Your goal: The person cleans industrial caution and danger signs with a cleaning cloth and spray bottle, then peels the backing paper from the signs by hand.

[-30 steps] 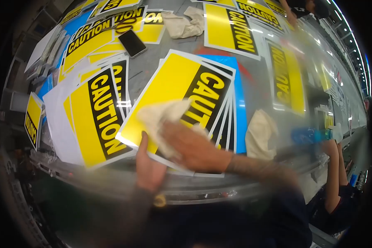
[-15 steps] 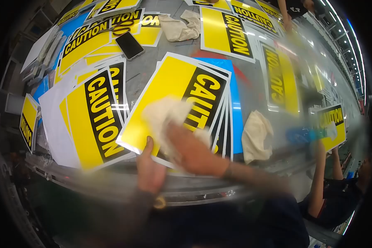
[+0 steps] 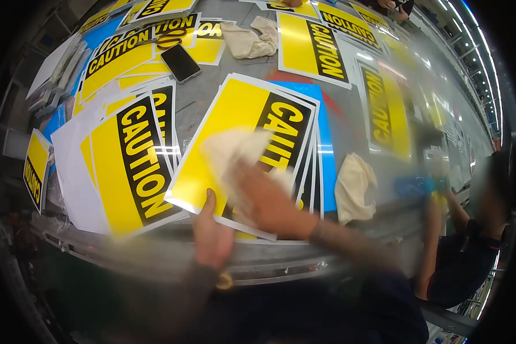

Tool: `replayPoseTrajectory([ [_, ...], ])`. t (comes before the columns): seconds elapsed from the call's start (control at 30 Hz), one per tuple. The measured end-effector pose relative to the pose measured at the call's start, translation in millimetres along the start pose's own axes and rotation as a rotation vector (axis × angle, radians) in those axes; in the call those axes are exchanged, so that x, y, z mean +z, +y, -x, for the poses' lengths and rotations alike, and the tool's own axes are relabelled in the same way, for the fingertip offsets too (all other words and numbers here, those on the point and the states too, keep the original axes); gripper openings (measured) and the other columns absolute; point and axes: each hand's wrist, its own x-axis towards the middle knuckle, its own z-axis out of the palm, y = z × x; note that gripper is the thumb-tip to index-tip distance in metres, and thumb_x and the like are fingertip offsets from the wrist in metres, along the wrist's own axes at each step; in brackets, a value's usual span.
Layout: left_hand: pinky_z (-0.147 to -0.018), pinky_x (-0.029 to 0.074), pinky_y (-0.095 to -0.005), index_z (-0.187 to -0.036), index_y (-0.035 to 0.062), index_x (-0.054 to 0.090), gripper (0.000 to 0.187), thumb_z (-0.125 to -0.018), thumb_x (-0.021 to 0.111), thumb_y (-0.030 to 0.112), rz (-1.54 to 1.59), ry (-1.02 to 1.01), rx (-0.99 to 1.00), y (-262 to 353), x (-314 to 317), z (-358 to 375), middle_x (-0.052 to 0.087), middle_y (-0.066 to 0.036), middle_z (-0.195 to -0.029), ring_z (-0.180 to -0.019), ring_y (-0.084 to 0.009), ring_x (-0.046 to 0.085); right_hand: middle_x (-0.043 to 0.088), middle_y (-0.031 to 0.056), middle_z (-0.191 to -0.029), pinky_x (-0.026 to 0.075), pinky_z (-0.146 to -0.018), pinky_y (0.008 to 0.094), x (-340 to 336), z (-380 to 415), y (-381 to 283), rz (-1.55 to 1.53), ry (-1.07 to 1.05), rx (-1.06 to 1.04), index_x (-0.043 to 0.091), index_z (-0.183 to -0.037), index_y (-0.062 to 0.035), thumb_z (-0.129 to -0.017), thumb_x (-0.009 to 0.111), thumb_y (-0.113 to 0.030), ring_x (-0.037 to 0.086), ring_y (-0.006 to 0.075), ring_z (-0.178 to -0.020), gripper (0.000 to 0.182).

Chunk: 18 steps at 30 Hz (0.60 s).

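A yellow sign with a black CAUTION band [image 3: 235, 114] lies on top of a fanned stack in front of me. My right hand [image 3: 269, 203] presses a cream cloth [image 3: 235, 150] onto the sign's face; cloth and fingers are blurred. At the sign's lower left edge is my left hand [image 3: 212, 235], its thumb over the face and its fingers beneath, holding the edge. More CAUTION signs [image 3: 112, 172] overlap just to the left. A second cream cloth [image 3: 354, 188] rests to the right of the stack.
Behind the stack lie a black phone [image 3: 180, 63], scissors [image 3: 169, 39], another cloth [image 3: 243, 40] and more sign piles [image 3: 312, 46]. A blue sheet [image 3: 327, 149] shows under the stack. At the right, a co-worker [image 3: 470, 252] reaches over the table near a blurred blue object [image 3: 413, 186].
The cloth and my right hand have shifted slightly on the sign. The co-worker at the right has leaned in, and the sign in that person's hands no longer shows clearly.
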Motion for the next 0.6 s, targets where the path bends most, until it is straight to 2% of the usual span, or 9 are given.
replayPoseTrajectory([
  [0.1, -0.120, 0.045, -0.0479, -0.154, 0.0057, 0.046, 0.042, -0.115, 0.052, 0.021, 0.025, -0.015, -0.016, 1, 0, -2, 0.057, -0.012, -0.151, -0.139, -0.0300, 0.057, 0.051, 0.0214, -0.159, 0.032, -0.127, 0.0536, 2, -8, -1, 0.081, -0.066, -0.121, 0.049, -0.154, -0.0032, -0.094, 0.071, -0.019, 0.045, 0.0381, -0.152, 0.066],
  [0.17, -0.120, 0.045, -0.0474, -0.154, 0.0042, 0.046, 0.043, -0.115, 0.053, 0.021, -0.036, -0.006, -0.019, 3, 6, 1, 0.057, -0.013, -0.152, -0.139, -0.0303, 0.058, 0.062, 0.0169, -0.144, 0.046, -0.114, 0.0516, -15, -33, 89, 0.275, 0.078, 0.035, 0.056, -0.144, -0.0033, -0.096, 0.068, -0.019, 0.060, 0.0359, -0.132, 0.052],
  [0.27, -0.119, 0.047, -0.0466, -0.154, 0.0020, 0.045, 0.045, -0.113, 0.055, 0.017, -0.140, 0.040, 0.000, 8, 10, 12, 0.057, -0.014, -0.152, -0.138, -0.0306, 0.058, 0.070, 0.0222, -0.121, 0.053, -0.096, 0.0507, -112, -49, 233, 0.428, 0.387, 0.324, 0.061, -0.124, -0.0027, -0.097, 0.065, -0.010, 0.068, 0.0407, -0.114, 0.029],
  [0.4, -0.117, 0.048, -0.0465, -0.153, -0.0004, 0.046, 0.047, -0.109, 0.060, 0.010, -0.248, 0.093, 0.076, 23, -13, 29, 0.058, -0.015, -0.150, -0.137, -0.0305, 0.059, 0.074, 0.0206, -0.108, 0.058, -0.084, 0.0500, -180, -55, 145, 0.207, 0.678, 0.272, 0.065, -0.122, -0.0015, -0.100, 0.064, -0.012, 0.074, 0.0427, -0.096, 0.024],
  [0.43, -0.117, 0.049, -0.0462, -0.153, -0.0011, 0.046, 0.048, -0.108, 0.061, 0.008, -0.251, 0.095, 0.075, 27, -16, 34, 0.058, -0.015, -0.149, -0.136, -0.0302, 0.059, 0.074, 0.0195, -0.111, 0.058, -0.087, 0.0473, -171, -50, 94, -0.051, 0.531, 0.357, 0.068, -0.124, -0.0027, -0.098, 0.067, -0.014, 0.074, 0.0396, -0.101, 0.029],
  [0.47, -0.116, 0.049, -0.0460, -0.152, -0.0013, 0.046, 0.050, -0.106, 0.062, 0.006, -0.271, 0.084, 0.078, 28, -18, 33, 0.058, -0.015, -0.149, -0.137, -0.0303, 0.059, 0.072, 0.0198, -0.118, 0.057, -0.094, 0.0483, -143, -40, 72, 0.189, 0.427, 0.249, 0.067, -0.128, -0.0051, -0.095, 0.072, -0.014, 0.072, 0.0385, -0.109, 0.035],
  [0.53, -0.116, 0.049, -0.0458, -0.152, -0.0010, 0.047, 0.052, -0.104, 0.065, 0.003, -0.294, 0.108, 0.064, 32, -6, 35, 0.058, -0.014, -0.149, -0.137, -0.0304, 0.059, 0.065, 0.0220, -0.131, 0.051, -0.107, 0.0501, -75, -21, 5, -0.105, 0.148, -0.026, 0.062, -0.139, -0.0031, -0.093, 0.069, -0.009, 0.062, 0.0425, -0.125, 0.047],
  [0.57, -0.116, 0.049, -0.0459, -0.152, -0.0006, 0.047, 0.054, -0.102, 0.066, 0.001, -0.298, 0.142, 0.046, 32, 3, 36, 0.058, -0.014, -0.149, -0.137, -0.0306, 0.059, 0.057, 0.0240, -0.150, 0.038, -0.124, 0.0518, -61, -35, -25, -0.182, -0.410, -0.031, 0.058, -0.146, -0.0032, -0.094, 0.059, -0.008, 0.055, 0.0375, -0.144, 0.052],
  [0.6, -0.116, 0.049, -0.0461, -0.152, 0.0002, 0.047, 0.054, -0.102, 0.066, 0.000, -0.307, 0.148, 0.053, 31, 5, 35, 0.059, -0.014, -0.149, -0.137, -0.0304, 0.059, 0.057, 0.0179, -0.150, 0.045, -0.114, 0.0585, -32, -11, -29, 0.011, 0.031, -0.337, 0.054, -0.149, -0.0033, -0.094, 0.064, -0.011, 0.059, 0.0348, -0.135, 0.057],
])
